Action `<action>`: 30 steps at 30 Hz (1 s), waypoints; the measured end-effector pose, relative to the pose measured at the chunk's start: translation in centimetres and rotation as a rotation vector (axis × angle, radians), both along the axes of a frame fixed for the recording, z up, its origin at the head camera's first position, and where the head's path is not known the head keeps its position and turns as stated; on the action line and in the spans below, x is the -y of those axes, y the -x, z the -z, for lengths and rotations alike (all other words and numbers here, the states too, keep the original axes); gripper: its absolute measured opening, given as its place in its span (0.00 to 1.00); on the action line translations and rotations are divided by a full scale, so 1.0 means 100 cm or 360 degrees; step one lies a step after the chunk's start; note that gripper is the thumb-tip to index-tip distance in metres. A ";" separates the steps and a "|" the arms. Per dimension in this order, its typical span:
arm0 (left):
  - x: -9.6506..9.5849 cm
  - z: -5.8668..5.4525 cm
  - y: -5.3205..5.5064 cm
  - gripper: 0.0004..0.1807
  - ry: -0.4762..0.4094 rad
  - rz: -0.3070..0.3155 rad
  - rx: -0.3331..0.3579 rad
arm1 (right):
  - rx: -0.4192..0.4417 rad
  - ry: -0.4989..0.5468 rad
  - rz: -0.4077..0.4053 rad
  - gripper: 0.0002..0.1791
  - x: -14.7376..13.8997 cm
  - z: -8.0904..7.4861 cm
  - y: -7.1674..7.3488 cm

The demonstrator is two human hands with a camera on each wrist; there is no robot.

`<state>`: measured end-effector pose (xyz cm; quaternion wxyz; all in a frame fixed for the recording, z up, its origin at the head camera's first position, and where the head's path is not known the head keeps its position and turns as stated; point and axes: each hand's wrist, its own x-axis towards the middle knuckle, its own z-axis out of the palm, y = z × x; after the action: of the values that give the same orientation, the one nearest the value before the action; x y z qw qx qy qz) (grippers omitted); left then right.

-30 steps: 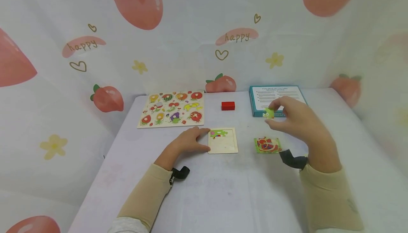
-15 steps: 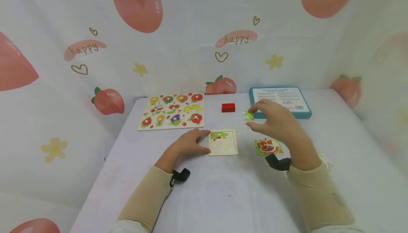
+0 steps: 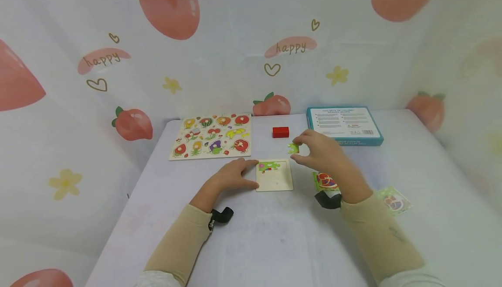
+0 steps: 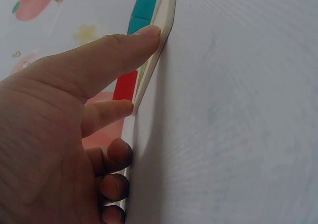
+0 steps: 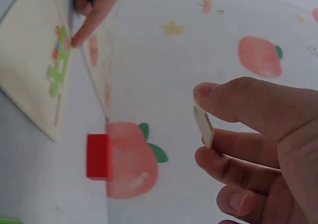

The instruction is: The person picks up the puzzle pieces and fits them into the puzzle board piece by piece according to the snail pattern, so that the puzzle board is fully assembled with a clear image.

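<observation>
The right grip [image 3: 319,152], closed to a pinch, holds a green puzzle piece [image 3: 293,148] above the counter [image 3: 274,239], near the far-right corner of a puzzle tray [image 3: 276,183]. The left grip [image 3: 233,174], thumb and index finger spread, touches the tray's left edge. Beyond stand a red block [image 3: 280,132], a fruit board [image 3: 208,156] at far left and a teal box [image 3: 345,125] at far right. The right wrist partly hides a colourful pile [image 3: 324,181]; a printed card [image 3: 395,200] lies farther right.

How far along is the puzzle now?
Done: a green strip sits in the tray, upper left. In hand: the right hand holds a piece; the left hand touches the tray. Remaining: most of the tray is bare; a pile, apparently more pieces, lies beside it.
</observation>
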<state>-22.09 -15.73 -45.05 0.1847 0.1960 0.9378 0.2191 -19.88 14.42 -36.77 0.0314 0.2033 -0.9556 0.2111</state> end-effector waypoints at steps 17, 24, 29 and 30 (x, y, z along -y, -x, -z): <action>0.002 0.000 0.000 0.45 -0.0009 0.0013 -0.0015 | 0.0256 -0.0124 -0.0078 0.22 0.031 0.048 0.020; 0.002 0.002 0.001 0.45 0.0005 -0.0003 -0.0008 | 0.0297 -0.0159 -0.0064 0.25 0.034 0.068 0.025; 0.002 0.002 0.001 0.45 0.0005 -0.0003 -0.0007 | 0.0289 -0.0169 -0.0073 0.26 0.034 0.078 0.028; 0.002 0.001 0.001 0.45 0.0004 0.0001 -0.0010 | 0.0289 -0.0166 -0.0071 0.26 0.034 0.079 0.029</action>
<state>-22.17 -15.90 -45.20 0.1822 0.1967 0.9386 0.2171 -22.76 11.04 -44.69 -0.0707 0.2061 -0.9594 0.1793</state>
